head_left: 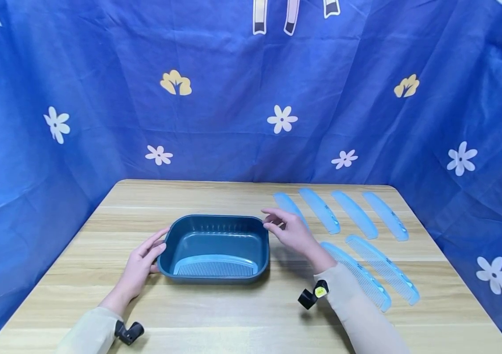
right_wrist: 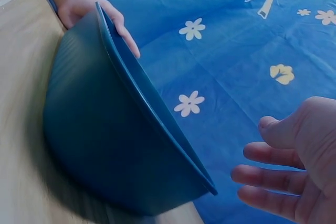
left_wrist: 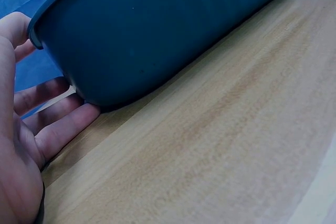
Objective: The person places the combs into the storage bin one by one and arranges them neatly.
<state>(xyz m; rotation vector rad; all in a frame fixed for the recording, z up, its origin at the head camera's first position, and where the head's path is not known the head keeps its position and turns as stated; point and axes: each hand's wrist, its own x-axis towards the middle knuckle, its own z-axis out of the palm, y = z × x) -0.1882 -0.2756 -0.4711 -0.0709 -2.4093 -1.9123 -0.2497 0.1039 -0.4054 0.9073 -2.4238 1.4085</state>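
The head view looks forward and down; both wrist views, low and close, share its basin (left_wrist: 157, 35).

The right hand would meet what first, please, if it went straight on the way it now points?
The right hand would most likely meet the dark teal tub first, at the right end of its rim; depth is unclear, so it might pass just over.

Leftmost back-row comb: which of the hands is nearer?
Right. The right hand is close by, partly covering the comb in the head view; the left hand is farther off, at the left end of the basin.
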